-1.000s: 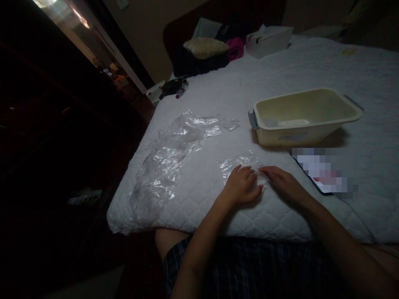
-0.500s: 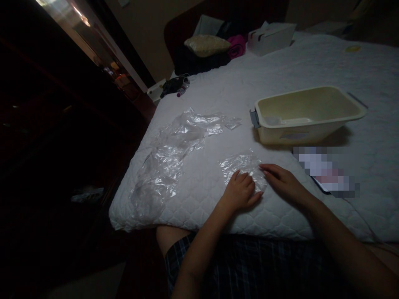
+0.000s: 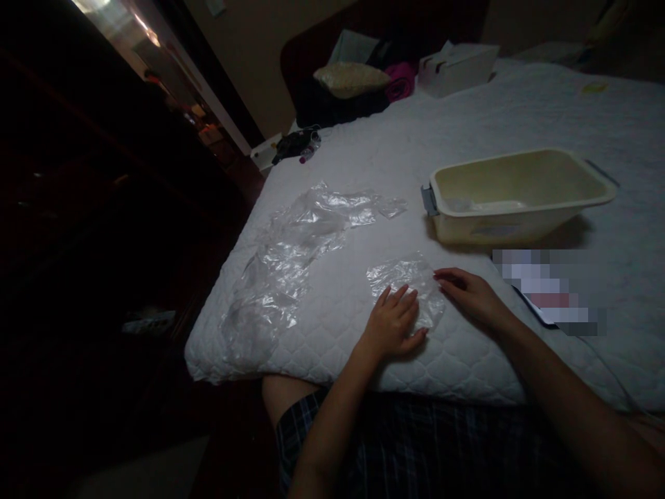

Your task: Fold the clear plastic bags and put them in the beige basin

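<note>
A small clear plastic bag lies on the white quilted bed in front of me. My left hand rests on its lower left part, palm down, fingers spread and open. At the bag's right edge is my right hand, its thumb and fingertips closed in a pinch on the plastic. More clear plastic bags lie crumpled and overlapping in a curved spread to the left.
A cream plastic tub with grey handles stands behind my right hand. Beside that hand lies a phone, its screen blurred, with a cable. A white box, a beige pillow and a pink roll sit at the far end.
My left hand has slid slightly left and toward me across the bag, its fingers spreading more. The right hand stays at the bag's edge. The view has shifted slightly.
</note>
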`<state>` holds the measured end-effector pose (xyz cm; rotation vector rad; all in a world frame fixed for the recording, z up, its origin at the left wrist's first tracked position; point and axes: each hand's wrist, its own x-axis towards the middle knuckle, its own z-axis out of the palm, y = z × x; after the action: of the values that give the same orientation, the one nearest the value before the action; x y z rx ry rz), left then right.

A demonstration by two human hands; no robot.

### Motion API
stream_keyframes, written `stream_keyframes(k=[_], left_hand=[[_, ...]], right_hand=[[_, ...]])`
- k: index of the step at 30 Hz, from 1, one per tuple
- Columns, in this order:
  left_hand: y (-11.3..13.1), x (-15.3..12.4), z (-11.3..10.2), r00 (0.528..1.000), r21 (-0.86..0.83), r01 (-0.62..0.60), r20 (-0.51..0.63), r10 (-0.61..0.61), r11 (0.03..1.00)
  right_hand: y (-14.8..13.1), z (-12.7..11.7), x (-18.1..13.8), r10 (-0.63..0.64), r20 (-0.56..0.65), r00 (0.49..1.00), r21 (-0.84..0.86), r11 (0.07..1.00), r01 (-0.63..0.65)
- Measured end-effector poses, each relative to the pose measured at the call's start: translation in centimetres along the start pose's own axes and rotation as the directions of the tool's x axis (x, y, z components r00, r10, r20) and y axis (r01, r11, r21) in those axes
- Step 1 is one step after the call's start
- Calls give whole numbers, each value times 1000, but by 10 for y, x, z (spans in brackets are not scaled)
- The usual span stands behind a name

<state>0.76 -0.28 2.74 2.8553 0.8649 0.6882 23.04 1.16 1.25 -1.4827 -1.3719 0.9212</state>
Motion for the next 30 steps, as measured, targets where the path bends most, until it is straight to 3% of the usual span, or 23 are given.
stream_keyframes(k=[2,4,6,8,10,12,15,18,21,26,30], left_hand=[[-1,-2,-2,997,23,44,-63,-42,999],[-2,-5,-5,971,40,193,-155,-184,980],[-6,-6,-8,877,-5,417,-259,-404,909],[-15,-6,-10,733,-145,602,-290,-615,785],[-29,-5,-13,595,-343,699,-208,-776,628],[-46,-4,-14,481,-547,722,-44,-876,424],[-69,-2,-15,398,-724,678,223,-890,122],[-79,0,-14,395,-745,667,375,-839,-19],[-79,-1,-8,427,-771,636,387,-817,-33],[-74,-12,11,460,-831,549,210,-863,90],[-76,-21,20,517,-831,522,129,-846,192]], right_hand=[[-2,-1,-1,-2,-2,1000,-6,1000,2],[-2,-3,1,1,-26,1000,-36,999,-2],[-2,-6,4,8,-79,997,-90,996,-15],[-3,-9,11,45,-109,993,-89,995,-55],[-4,-11,19,128,-62,990,-6,992,-129],[-6,-12,27,212,24,977,76,974,-213],[-4,-12,35,277,132,952,111,950,-292],[3,-10,39,283,156,946,132,943,-304],[6,-7,38,251,133,959,149,951,-270],[-3,1,34,262,80,962,95,958,-269],[-6,4,33,232,93,968,89,967,-240]])
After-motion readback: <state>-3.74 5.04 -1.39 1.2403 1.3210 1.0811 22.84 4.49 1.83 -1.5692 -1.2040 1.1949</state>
